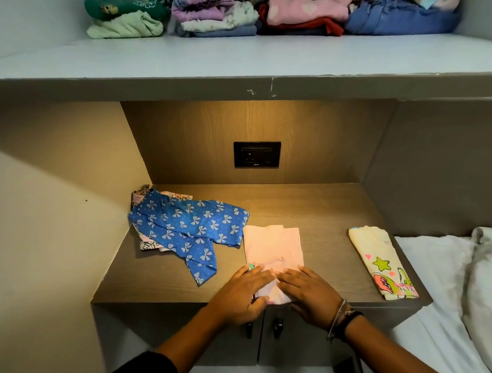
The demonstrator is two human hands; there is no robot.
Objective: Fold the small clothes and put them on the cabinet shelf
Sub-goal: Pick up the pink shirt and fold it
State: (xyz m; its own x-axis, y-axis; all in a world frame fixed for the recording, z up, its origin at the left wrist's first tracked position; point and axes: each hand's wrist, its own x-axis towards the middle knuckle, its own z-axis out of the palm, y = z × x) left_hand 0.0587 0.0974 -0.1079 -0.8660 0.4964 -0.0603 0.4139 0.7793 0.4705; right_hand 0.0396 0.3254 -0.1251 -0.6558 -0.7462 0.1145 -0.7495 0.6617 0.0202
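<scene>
Lying lengthwise, pointing away from the person, the pink garment rests on the wooden counter. Its near end is under the left hand and right hand, both pressing flat-fingered and equally near. The cabinet shelf is above.

We see a small pale pink cloth top lying flat and folded near the front of the brown wooden table. Just left of it, blue leggings with white bows lie spread out on a pink, black and white patterned cloth. Well to the right lies a folded cream shirt with a green star. Up on the grey cabinet shelf, piles of folded clothes sit in a row.
</scene>
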